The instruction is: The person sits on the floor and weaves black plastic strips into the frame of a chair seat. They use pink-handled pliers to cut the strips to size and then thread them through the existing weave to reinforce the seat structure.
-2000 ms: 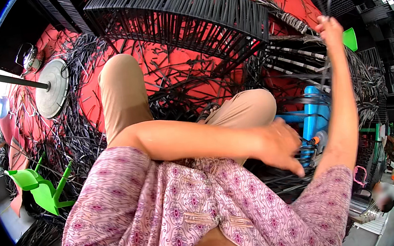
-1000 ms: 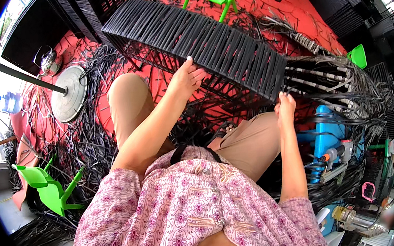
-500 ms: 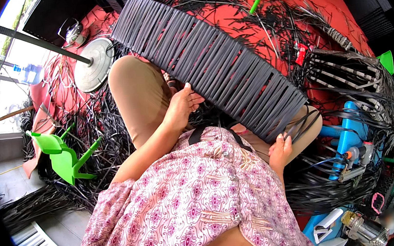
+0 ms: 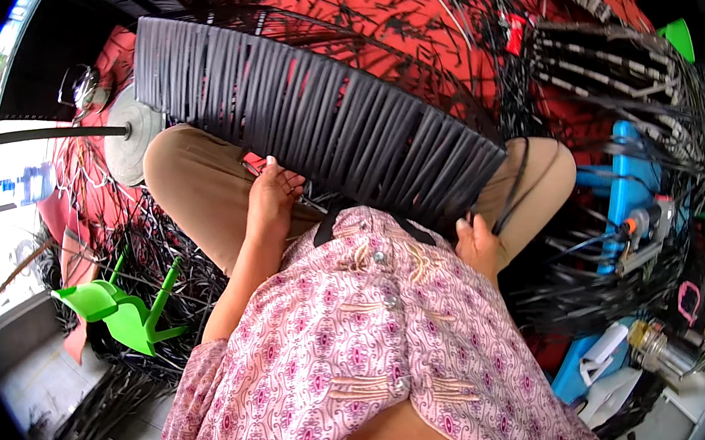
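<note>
A long panel wrapped in dark grey, flat strips (image 4: 313, 110) lies slantwise across my knees, its far end up and to the left. My left hand (image 4: 273, 196) is at its near long edge, thumb up and fingers curled at the rim; the fingers' undersides are hidden. Close to the panel's near right corner, my right hand (image 4: 480, 245) is closed, thumb and fingertips pinched on a black strip (image 4: 523, 186) that loops over my right knee.
Loose black strips litter the red floor (image 4: 327, 12). At left are a green plastic chair (image 4: 127, 322), a round grey base (image 4: 133, 132) with a pole, and a kettle (image 4: 86, 90). A blue stool (image 4: 630, 186) with a tool on it stands at right, near strip bundles (image 4: 605, 57).
The view has shifted, and the panel now sits lower and further left, turned a little. Both hands stay at its near edge; the right hand is closer to my body.
</note>
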Available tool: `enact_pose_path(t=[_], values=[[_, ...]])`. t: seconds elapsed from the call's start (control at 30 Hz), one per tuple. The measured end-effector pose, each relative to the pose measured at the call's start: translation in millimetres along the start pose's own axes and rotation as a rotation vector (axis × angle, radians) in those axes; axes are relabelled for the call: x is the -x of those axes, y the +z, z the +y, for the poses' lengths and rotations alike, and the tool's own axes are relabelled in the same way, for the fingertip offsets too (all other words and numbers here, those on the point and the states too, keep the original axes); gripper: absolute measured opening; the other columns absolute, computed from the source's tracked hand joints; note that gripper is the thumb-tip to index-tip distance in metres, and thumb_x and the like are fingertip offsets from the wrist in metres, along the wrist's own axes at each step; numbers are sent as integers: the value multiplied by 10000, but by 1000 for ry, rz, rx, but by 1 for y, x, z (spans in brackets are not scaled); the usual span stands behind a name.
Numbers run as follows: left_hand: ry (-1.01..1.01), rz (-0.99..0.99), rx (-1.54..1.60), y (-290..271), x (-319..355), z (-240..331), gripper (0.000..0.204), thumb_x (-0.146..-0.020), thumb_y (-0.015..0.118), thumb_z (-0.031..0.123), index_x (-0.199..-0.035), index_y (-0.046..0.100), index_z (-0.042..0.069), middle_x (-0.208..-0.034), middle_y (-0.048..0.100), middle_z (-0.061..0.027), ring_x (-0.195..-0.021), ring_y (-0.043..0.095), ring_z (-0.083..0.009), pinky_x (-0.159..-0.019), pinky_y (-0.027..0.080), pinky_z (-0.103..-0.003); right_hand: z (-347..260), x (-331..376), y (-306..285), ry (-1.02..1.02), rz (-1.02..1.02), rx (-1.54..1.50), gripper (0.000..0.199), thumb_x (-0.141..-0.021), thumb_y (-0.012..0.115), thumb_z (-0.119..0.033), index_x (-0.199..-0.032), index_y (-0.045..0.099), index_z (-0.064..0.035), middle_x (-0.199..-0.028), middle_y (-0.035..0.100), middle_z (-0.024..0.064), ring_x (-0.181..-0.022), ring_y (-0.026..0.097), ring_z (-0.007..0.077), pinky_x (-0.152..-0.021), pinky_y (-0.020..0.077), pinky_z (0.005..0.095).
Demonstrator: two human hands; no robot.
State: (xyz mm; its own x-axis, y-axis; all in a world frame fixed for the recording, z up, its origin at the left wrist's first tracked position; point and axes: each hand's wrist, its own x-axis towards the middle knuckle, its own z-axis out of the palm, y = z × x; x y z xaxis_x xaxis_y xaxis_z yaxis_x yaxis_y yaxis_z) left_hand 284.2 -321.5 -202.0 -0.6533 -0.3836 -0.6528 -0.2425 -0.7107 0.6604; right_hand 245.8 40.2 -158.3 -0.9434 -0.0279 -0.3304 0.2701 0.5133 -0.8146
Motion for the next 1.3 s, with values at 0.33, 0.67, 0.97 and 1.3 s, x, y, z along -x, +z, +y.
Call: enact_pose_path(t=[0.33,0.67,0.97,1.3], values=[[-78,-612,-453,77,98,75,416,-1004,526,400,-1181,594,31,-888,623,-39,-774,580,-113,-711,466,-249,-114,-9,-43,-656,167,265,175,-986,510,-98,-1088,607,7,-819,666,97,-613,612,173,-571,500,318],[-115,-524,-131,160,89,58,228,-986,617,246,-1070,638,36,-818,590,9,-649,522,-57,-612,437,-191,-142,-39,-9,-1147,165,822,363,-843,585,-59,-1205,610,-66,-746,491,35,-608,575,198,-550,491,335],[106,-622,35,171,59,52,285,-998,577,133,-1227,622,-29,-974,670,-72,-796,636,-116,-715,519,-239,-139,-125,-80,-1273,391,946,294,-862,606,-45,-1148,640,-108,-764,544,24,-730,571,198,-698,453,357],[154,-759,-39,219,70,40,263,-981,594,102,-1200,638,-37,-934,686,-79,-782,649,-128,-724,524,-249,-107,-122,-207,-856,997,1056,452,-770,563,70,-1158,688,-124,-954,700,39,-896,656,230,-832,466,384]])
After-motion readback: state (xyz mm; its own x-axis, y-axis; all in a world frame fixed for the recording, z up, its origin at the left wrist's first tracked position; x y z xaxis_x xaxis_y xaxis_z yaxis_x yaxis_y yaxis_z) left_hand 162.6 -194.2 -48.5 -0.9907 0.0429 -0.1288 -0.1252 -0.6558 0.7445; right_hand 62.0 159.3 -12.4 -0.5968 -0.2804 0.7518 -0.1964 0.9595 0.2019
